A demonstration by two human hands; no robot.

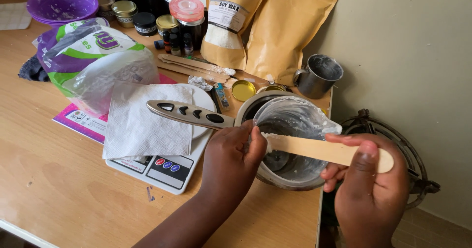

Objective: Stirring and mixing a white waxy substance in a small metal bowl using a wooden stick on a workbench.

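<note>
Both hands [236, 152] on stick [314, 148], cup [290, 120]

The stick [319, 149] in my right hand [368, 189] was pale, matt wood, smeared white. My left hand [236, 154] gripped a clear, glossy plastic cup [295, 117], filmed cloudy. The far mug [318, 76] was dull metal; the left napkin [147, 120] soft, dimpled paper; the table [59, 179] smooth wood.

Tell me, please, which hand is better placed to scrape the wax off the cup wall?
Probably the right hand: it grips the wooden stick, whose tip already reaches into the cup. The left hand pinches the cup's rim, steadying it.
</note>
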